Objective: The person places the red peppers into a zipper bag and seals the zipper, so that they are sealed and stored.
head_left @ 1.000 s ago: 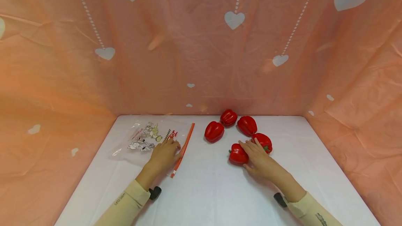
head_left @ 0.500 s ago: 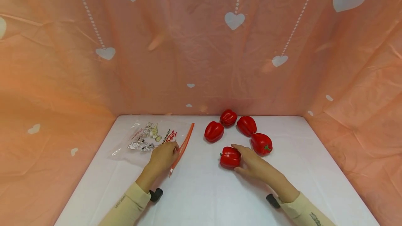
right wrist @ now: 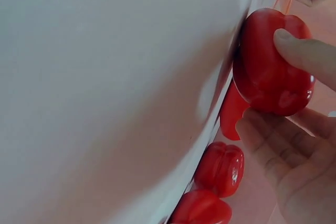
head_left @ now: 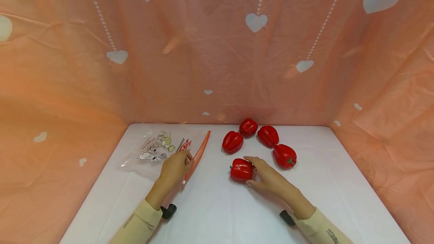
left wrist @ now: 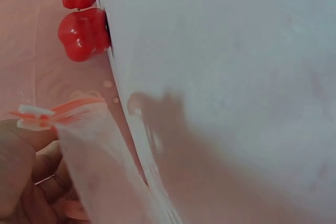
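Observation:
My left hand point(head_left: 174, 166) pinches a clear zip bag point(head_left: 135, 159) by its open mouth, which has an orange strip. The bag lies flat, with cartoon figures printed on it. In the left wrist view the orange edge of the bag point(left wrist: 79, 103) bows up beside the curled fingers point(left wrist: 50, 166). My right hand point(head_left: 271, 176) grips a red bell pepper point(head_left: 241, 170) from its right side, the green stem facing the bag. The right wrist view has the thumb point(right wrist: 304, 51) on one side of this pepper point(right wrist: 270, 72) and the fingers on the other.
Several more red bell peppers lie farther back: one behind the held one point(head_left: 232, 142), two near the rear edge point(head_left: 248, 127), and one at right point(head_left: 285, 156). An orange cloth point(head_left: 217, 67) with hearts hangs around the white table point(head_left: 217, 214).
My right hand has carried its pepper left, away from the one at right, toward the bag. My left hand has taken hold of the bag's mouth, lifting and parting its orange edge.

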`<state>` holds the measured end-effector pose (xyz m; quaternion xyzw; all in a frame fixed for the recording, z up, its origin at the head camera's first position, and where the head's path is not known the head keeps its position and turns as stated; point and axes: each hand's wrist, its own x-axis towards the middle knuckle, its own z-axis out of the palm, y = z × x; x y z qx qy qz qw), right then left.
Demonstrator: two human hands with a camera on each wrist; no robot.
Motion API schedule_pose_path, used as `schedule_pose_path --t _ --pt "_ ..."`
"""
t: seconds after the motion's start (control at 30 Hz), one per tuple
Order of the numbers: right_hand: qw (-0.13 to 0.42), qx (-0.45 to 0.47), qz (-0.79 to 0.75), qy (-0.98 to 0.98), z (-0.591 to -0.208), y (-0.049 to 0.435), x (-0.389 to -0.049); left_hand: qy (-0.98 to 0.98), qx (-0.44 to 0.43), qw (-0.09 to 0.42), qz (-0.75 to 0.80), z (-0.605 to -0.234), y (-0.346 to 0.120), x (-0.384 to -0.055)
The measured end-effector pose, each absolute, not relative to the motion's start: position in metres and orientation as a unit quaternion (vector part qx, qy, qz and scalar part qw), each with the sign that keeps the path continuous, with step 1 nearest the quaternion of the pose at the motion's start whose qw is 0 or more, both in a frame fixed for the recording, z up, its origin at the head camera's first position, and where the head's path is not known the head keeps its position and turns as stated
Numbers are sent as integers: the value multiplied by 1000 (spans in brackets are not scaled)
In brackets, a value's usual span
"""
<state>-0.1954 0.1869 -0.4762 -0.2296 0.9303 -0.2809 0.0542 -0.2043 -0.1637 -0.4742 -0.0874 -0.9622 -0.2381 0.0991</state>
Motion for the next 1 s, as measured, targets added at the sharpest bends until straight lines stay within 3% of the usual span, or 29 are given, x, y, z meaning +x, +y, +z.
schedule_pose_path --t 0.53,1.0 --pt "29 -212 -292 932 -473 166 -197 -954 -81 149 -248 -473 -162 -206" --pt "49 -232 -323 916 -474 154 -208 -949 -87 163 -255 -474 -162 -206"
